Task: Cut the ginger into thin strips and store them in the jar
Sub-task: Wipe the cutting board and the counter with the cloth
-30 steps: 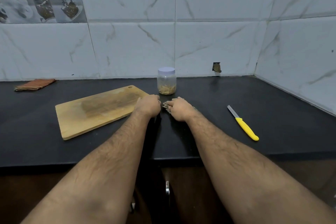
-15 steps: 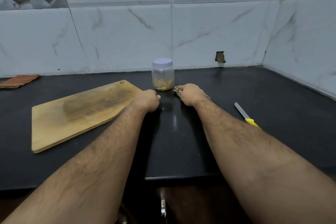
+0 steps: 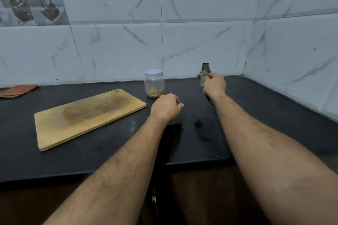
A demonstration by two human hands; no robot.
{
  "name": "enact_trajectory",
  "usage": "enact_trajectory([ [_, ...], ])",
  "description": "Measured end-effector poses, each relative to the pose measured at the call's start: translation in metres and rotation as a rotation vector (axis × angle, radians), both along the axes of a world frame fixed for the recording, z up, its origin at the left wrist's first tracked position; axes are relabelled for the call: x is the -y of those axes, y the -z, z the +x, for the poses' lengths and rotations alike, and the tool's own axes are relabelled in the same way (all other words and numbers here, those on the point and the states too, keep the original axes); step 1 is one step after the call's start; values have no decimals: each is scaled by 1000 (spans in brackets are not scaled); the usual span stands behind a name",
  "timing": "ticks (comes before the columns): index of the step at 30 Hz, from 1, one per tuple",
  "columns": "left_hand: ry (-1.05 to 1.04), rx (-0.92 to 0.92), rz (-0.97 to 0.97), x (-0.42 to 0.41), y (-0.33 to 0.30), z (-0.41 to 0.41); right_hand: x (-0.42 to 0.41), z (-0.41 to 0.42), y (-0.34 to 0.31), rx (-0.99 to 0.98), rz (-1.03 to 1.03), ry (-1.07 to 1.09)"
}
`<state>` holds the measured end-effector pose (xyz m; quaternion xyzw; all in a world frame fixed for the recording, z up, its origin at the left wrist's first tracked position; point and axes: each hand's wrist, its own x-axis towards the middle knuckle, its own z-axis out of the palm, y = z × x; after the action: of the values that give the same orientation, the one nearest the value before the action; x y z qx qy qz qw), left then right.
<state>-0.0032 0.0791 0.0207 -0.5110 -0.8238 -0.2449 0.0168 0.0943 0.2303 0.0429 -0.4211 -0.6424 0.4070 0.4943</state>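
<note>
**Both fists curled over the counter**

The jar point(image 3: 154, 83), capped with strips inside, is seen by the wall. The left hand point(image 3: 166, 107) is curled, nothing visibly held. The right hand point(image 3: 214, 84) is raised, closed round a blurred greyish clump point(image 3: 202, 77); its nature cannot be told.

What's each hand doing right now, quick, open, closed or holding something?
Left hand: fingers curled, nothing visible in its grip.
Right hand: curled around a small greyish clump, raised near the back wall.

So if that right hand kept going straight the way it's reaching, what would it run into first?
Most likely the tiled wall, near the small dark hole. The right hand, gripping a greyish scrap, looks almost there, though depth is unclear.
</note>
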Motion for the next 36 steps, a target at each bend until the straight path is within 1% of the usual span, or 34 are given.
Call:
enact_trajectory([
  [2,19,20,-3,-3,0,17,-4,19,-10,-121,-20,34],
  [4,16,22,-9,-5,1,31,-14,37,-14,-188,-30,55],
  [7,0,42,-17,-9,4,53,-20,60,-14,-192,-31,104],
  [10,-3,99,-25,-19,4,84,-20,74,-10,-239,-54,99],
  [15,-18,159,-112,-39,2,132,-20,88,-6,-188,-39,100],
  [19,-51,170,-170,-46,5,144,-20,99,-4,-162,-43,86],
  [26,-97,266,-244,-45,1,139,-14,104,6,-173,-96,53],
  [31,-183,207,-169,-27,-3,104,-4,92,9,-170,-95,7],
  [36,-288,163,-77,-8,-22,39,17,65,12,-61,-34,-61],
])
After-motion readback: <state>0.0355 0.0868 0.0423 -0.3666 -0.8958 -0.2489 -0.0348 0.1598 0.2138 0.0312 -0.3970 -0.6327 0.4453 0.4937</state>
